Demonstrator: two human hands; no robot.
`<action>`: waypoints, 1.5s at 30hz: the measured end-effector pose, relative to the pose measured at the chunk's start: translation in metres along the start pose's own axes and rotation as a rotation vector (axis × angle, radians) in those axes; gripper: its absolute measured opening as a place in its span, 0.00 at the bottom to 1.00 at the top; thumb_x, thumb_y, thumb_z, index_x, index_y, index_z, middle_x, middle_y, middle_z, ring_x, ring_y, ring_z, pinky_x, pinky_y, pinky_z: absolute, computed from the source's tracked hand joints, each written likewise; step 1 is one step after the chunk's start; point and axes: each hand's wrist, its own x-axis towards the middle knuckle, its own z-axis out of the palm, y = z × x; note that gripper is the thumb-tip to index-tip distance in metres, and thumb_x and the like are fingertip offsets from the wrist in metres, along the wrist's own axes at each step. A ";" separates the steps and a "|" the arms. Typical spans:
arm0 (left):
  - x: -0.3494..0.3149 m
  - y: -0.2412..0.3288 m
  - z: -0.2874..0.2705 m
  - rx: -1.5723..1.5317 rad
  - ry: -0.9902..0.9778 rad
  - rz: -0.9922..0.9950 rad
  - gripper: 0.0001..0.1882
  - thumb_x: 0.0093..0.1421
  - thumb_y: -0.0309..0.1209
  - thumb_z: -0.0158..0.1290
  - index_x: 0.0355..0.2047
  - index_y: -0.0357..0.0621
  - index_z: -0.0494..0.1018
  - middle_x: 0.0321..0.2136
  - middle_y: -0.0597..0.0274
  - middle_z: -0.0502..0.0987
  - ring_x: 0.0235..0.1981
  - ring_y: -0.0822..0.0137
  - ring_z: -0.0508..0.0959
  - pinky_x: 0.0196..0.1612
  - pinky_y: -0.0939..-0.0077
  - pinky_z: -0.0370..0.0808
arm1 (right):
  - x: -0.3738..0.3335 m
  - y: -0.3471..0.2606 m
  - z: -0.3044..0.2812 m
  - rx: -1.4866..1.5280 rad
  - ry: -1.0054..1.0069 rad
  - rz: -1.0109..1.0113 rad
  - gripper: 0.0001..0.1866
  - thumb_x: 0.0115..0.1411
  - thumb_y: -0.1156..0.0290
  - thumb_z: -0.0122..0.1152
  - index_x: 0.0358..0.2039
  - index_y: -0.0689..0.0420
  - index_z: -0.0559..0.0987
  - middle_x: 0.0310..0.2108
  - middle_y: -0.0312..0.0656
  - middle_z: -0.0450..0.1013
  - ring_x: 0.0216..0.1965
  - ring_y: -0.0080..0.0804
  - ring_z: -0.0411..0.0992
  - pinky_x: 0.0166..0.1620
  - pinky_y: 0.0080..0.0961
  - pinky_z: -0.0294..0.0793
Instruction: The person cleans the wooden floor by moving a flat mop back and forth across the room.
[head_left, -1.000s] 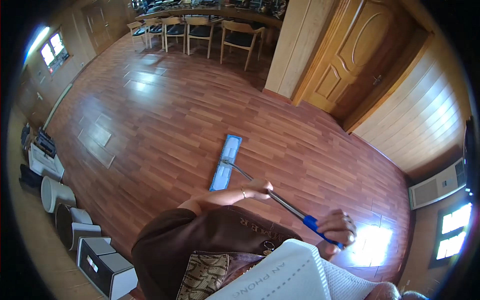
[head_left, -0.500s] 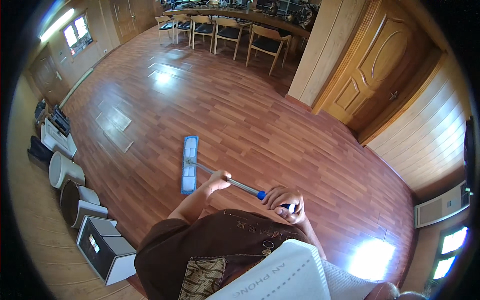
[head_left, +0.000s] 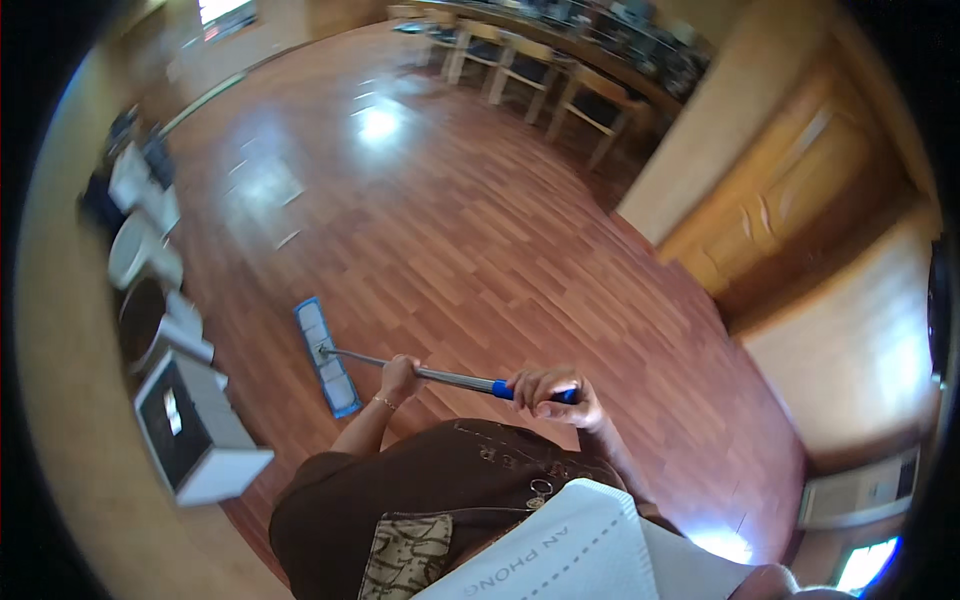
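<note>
A flat mop [head_left: 440, 376] with a metal pole slants across in front of me. My left hand [head_left: 402, 379] is wrapped round the lower part of the pole. Higher up, my right hand [head_left: 552, 394] grips the blue handle end. The mop head [head_left: 325, 357], a long white plate edged with a blue pad, lies flat on the wood-plank floor [head_left: 480, 270], ahead and to the left of my left hand.
Along the left wall stand a white box with a dark panel [head_left: 205, 430], a brown-fronted bin [head_left: 148, 318] and a white round container [head_left: 145, 250]. Wooden chairs [head_left: 590, 105] line a long counter at the far side. A wooden door [head_left: 790, 200] is at the right.
The mop head has swung left and tilted, nearer the objects by the wall. My left hand has moved left and slightly lower with the pole. The view has turned left.
</note>
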 end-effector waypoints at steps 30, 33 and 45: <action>-0.039 0.234 0.159 -0.502 -0.645 0.805 0.17 0.46 0.34 0.58 0.15 0.43 0.61 0.16 0.53 0.66 0.22 0.49 0.70 0.25 0.59 0.67 | -0.164 -0.136 0.130 -0.923 0.203 0.084 0.10 0.41 0.64 0.69 0.20 0.56 0.80 0.19 0.38 0.75 0.27 0.35 0.77 0.42 0.37 0.75; -0.069 0.263 0.173 -0.536 -0.584 0.955 0.13 0.44 0.31 0.56 0.13 0.43 0.62 0.15 0.51 0.66 0.20 0.49 0.69 0.24 0.59 0.66 | -0.169 -0.158 0.153 -0.998 0.222 0.123 0.13 0.43 0.59 0.70 0.20 0.54 0.80 0.20 0.37 0.76 0.26 0.34 0.77 0.39 0.36 0.77; -0.128 0.322 0.114 -0.545 -0.865 0.919 0.12 0.46 0.35 0.55 0.15 0.39 0.70 0.15 0.48 0.71 0.18 0.51 0.73 0.23 0.59 0.66 | -0.187 -0.216 0.178 -1.353 -0.033 -0.179 0.08 0.53 0.66 0.60 0.28 0.57 0.79 0.27 0.38 0.78 0.31 0.32 0.77 0.40 0.35 0.77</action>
